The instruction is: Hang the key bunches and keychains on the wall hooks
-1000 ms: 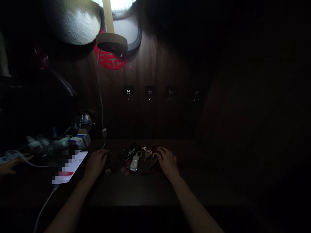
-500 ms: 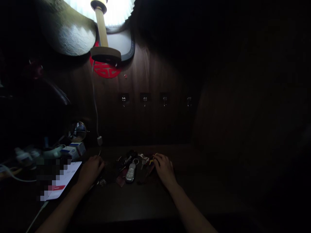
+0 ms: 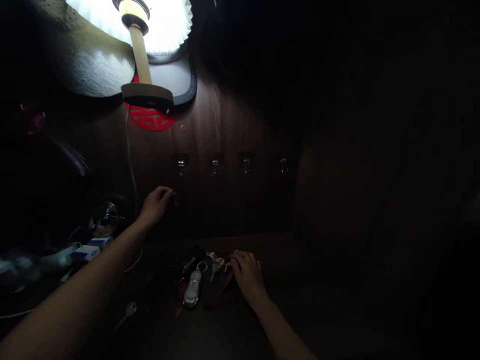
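White boxes [image 3: 85,253], lower left of the left hand [image 3: 155,206]. Silver key [image 3: 130,310] lying alone, below the left hand. At the left fingertips, pinched, a small thing [image 3: 175,194]; maybe easy to drop, with so little to hold; too dark to name. Metal hooks [image 3: 215,163] up and right from there. Between the hands, lower, a heap of keys [image 3: 214,267] and a grey fob [image 3: 192,290]; perhaps easy to scatter with a bump from the right hand [image 3: 247,274]; left part lost in shadow. Right fingers bent beside a yellow bit [image 3: 227,267]; hard to tell if gripping.
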